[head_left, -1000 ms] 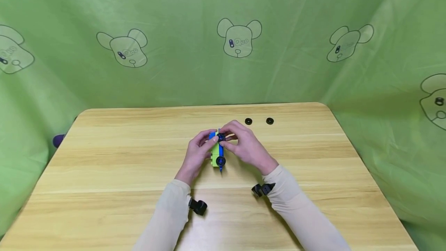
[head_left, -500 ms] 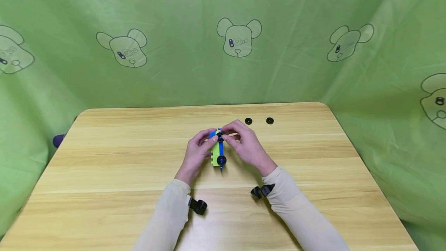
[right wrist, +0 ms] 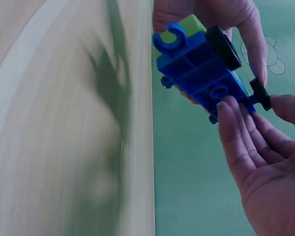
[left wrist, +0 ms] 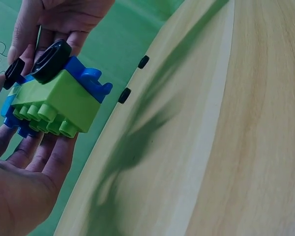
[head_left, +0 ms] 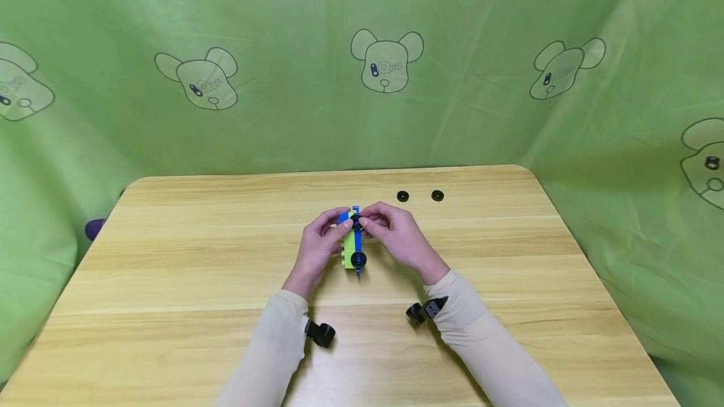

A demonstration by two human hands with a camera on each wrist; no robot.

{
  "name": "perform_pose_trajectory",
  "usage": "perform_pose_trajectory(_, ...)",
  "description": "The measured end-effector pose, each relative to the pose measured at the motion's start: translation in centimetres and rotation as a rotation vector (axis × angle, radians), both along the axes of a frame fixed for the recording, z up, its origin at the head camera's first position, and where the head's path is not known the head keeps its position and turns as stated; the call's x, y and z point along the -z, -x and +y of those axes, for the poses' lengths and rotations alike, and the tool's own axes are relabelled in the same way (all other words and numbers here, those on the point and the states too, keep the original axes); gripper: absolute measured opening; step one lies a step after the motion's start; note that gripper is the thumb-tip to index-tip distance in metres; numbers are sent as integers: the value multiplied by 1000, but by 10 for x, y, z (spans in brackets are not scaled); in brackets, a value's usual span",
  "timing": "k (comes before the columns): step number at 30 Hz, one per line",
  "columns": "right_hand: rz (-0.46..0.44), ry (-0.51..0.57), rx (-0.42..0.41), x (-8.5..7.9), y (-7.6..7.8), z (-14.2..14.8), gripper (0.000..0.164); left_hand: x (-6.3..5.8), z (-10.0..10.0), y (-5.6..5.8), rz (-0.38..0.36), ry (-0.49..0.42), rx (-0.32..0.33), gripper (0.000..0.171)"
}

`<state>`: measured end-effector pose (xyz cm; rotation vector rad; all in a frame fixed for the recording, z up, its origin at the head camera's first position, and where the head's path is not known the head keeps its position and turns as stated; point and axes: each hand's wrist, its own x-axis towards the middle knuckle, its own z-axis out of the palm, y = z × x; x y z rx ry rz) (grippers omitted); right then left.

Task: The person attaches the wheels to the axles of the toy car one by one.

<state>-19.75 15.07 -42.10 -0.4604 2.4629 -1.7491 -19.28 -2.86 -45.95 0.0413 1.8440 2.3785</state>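
Note:
A toy car (left wrist: 64, 98) of lime-green and blue building blocks is held on its side above the table, its black wheels facing up in the head view. My left hand (head_left: 318, 247) grips it from the left, fingers beneath the block studs and thumb at the far wheel (left wrist: 14, 73). From the other side my right hand (head_left: 401, 237) holds that same wheel, thumb on the tyre and fingertips against the blue underside (right wrist: 201, 73). A second wheel (head_left: 359, 260) sits at the car's near end, untouched, beside a blue hook (right wrist: 172, 39).
Two loose black tyres, a left one (head_left: 403, 196) and a right one (head_left: 438, 195), lie near the far edge of the wooden table (head_left: 198, 269). A green curtain (head_left: 283, 112) with bear-head drawings hangs behind and at the sides.
My right thumb has come up onto the far wheel, and the right hand has shifted slightly left. My left hand keeps its grip; the car has barely moved.

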Motion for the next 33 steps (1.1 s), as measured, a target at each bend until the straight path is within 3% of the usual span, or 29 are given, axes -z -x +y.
perform_pose_trajectory(14, -60, 66, -83, 1, 5, 0, 22, -1, -2, 0, 6, 39, -4, 39)
perform_pose_trajectory(33, -67, 51, -88, 0, 6, 1, 20, 1, 0, 1, 23, 33, -27, 36)
